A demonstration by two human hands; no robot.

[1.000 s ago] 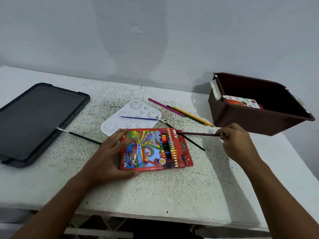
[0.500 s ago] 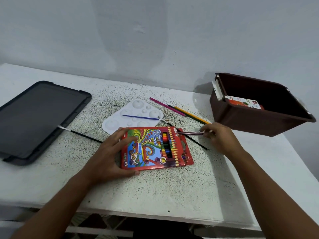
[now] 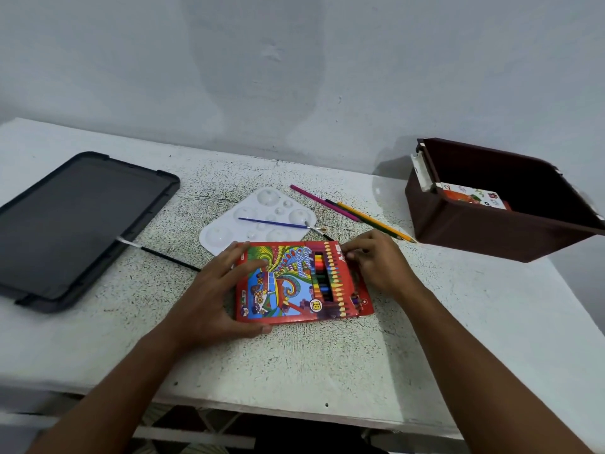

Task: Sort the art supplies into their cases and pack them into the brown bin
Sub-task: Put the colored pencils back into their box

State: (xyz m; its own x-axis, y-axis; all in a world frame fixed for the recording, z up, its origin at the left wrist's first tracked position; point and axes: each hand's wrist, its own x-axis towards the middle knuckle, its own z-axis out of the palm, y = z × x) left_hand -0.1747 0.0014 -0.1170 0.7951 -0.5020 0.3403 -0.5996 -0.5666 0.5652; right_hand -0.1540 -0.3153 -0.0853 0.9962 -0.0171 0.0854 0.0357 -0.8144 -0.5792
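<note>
A red colour pencil box (image 3: 294, 283) lies flat on the white table. My left hand (image 3: 212, 296) grips its left side and holds it down. My right hand (image 3: 379, 260) has its fingers pinched at the box's right end, where the purple pencil went in; the pencil is hidden under the fingers. Three loose pencils lie behind: pink (image 3: 314, 198), dark green (image 3: 363, 221) and orange (image 3: 376, 222). The brown bin (image 3: 474, 231) stands at the right with a flat printed case (image 3: 471, 195) inside.
A white paint palette (image 3: 229, 231) sits behind the box with a blue brush (image 3: 271, 223) across it. A black brush (image 3: 163, 255) lies to the left, its tip on a dark flat lid (image 3: 65, 224). The table's front edge is close to me.
My right hand slid left from beside the bin to the box's end, pushing the purple pencil into the box until it is out of sight. My left hand stayed on the box.
</note>
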